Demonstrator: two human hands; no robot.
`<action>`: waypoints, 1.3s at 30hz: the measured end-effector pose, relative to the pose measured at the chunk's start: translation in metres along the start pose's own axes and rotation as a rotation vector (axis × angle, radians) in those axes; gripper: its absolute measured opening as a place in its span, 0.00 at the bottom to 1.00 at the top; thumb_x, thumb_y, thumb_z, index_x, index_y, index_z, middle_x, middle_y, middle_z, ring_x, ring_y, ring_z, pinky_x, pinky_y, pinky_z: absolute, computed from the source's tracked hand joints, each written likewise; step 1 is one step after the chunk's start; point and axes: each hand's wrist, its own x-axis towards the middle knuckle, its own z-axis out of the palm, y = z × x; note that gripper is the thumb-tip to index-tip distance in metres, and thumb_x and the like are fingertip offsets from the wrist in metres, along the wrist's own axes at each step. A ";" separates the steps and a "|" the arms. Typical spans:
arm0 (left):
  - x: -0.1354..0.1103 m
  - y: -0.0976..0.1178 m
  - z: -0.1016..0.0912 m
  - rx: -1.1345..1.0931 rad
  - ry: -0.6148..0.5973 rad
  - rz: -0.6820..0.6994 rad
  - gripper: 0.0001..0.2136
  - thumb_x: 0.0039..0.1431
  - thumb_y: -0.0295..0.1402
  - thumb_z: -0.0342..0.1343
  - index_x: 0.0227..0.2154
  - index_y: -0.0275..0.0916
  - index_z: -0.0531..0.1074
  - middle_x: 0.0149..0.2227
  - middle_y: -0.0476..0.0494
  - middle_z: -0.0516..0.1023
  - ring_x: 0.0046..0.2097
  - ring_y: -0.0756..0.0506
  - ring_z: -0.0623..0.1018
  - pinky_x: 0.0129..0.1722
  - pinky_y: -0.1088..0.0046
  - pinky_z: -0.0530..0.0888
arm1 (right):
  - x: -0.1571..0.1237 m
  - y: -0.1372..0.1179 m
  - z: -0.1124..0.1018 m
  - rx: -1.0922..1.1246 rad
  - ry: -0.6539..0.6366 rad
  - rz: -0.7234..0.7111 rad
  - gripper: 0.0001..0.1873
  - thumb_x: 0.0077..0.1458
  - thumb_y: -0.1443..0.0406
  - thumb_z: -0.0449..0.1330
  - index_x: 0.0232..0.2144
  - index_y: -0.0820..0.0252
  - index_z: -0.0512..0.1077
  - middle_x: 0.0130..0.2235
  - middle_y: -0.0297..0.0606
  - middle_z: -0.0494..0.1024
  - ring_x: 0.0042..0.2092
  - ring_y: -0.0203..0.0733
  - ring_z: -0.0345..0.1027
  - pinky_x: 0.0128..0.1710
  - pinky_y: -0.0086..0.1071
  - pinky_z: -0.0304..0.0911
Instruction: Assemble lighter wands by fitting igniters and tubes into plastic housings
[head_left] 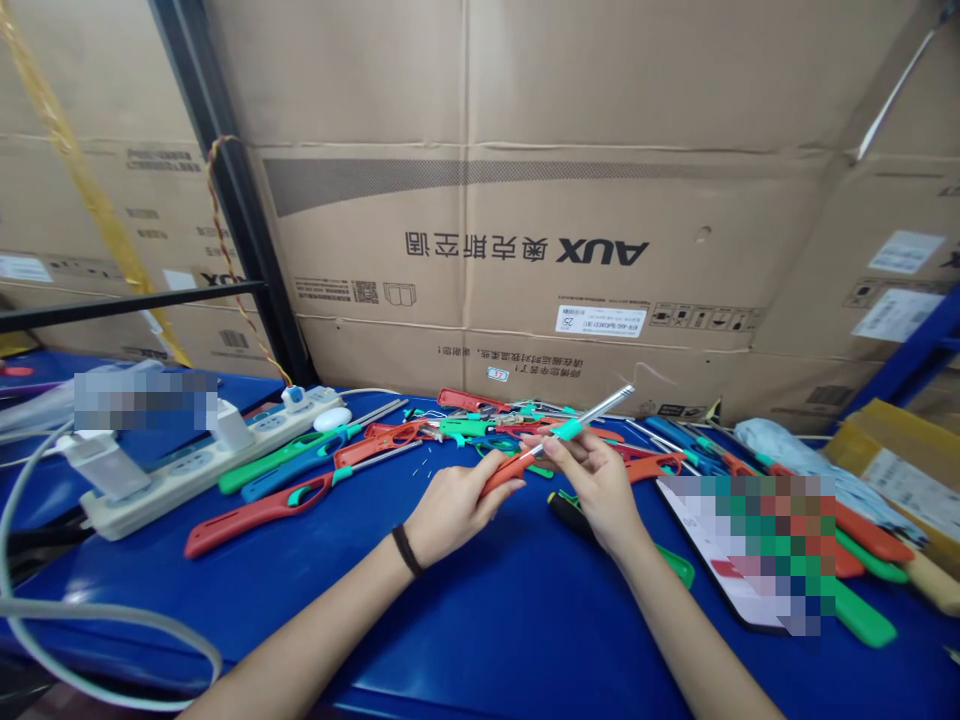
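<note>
My left hand (457,505) is closed around the orange handle of a long-nosed lighter (514,468), held above the blue table. With its thumb and fingers, my right hand (600,490) pinches the lighter near its green part (568,430). From there the metal tube (609,402) points up and to the right. Under my right hand lies a black and yellow handle (568,512), partly hidden, with a green plastic piece (675,566) beside my right forearm. A red lighter (259,512) rests on the table to the left of my hands.
A white power strip (187,465) with plugs and a pale cable (112,610) occupies the left side. Lighter parts (465,428) in several colours lie along the back, before a large cardboard box (480,220). At right are a phone-like device (739,590) and more lighters (870,612).
</note>
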 end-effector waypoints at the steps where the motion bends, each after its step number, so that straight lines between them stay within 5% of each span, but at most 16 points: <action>1: 0.000 -0.001 0.000 0.085 0.043 0.020 0.10 0.65 0.42 0.48 0.40 0.41 0.65 0.25 0.51 0.78 0.26 0.46 0.79 0.23 0.79 0.65 | -0.001 -0.001 0.000 -0.003 0.011 0.000 0.16 0.46 0.56 0.68 0.33 0.58 0.73 0.35 0.39 0.82 0.42 0.50 0.77 0.42 0.41 0.73; 12: -0.006 -0.003 -0.008 0.555 0.405 0.275 0.11 0.68 0.34 0.44 0.48 0.40 0.65 0.35 0.46 0.79 0.27 0.47 0.78 0.26 0.75 0.70 | -0.014 -0.017 0.006 -0.048 0.091 -0.043 0.13 0.47 0.57 0.68 0.31 0.57 0.73 0.34 0.38 0.83 0.42 0.50 0.77 0.45 0.42 0.72; 25: -0.007 0.007 -0.010 0.451 0.307 0.158 0.14 0.67 0.39 0.42 0.48 0.40 0.68 0.35 0.45 0.78 0.32 0.46 0.79 0.30 0.75 0.73 | -0.018 -0.025 0.013 -0.177 0.157 0.012 0.11 0.46 0.57 0.67 0.28 0.57 0.73 0.32 0.38 0.82 0.38 0.50 0.77 0.42 0.41 0.74; 31: -0.007 0.004 -0.013 0.489 0.315 0.121 0.15 0.68 0.39 0.40 0.48 0.40 0.68 0.35 0.44 0.78 0.32 0.46 0.78 0.30 0.74 0.72 | -0.014 -0.026 0.008 -0.196 0.061 -0.036 0.16 0.49 0.57 0.66 0.19 0.54 0.65 0.24 0.31 0.74 0.40 0.49 0.76 0.42 0.38 0.73; 39: -0.004 0.009 -0.018 0.224 0.194 0.064 0.19 0.67 0.47 0.37 0.48 0.41 0.65 0.41 0.44 0.75 0.38 0.44 0.77 0.35 0.70 0.73 | -0.015 -0.028 0.010 -0.144 0.081 0.008 0.12 0.50 0.57 0.65 0.31 0.56 0.68 0.36 0.38 0.81 0.44 0.50 0.75 0.32 0.35 0.75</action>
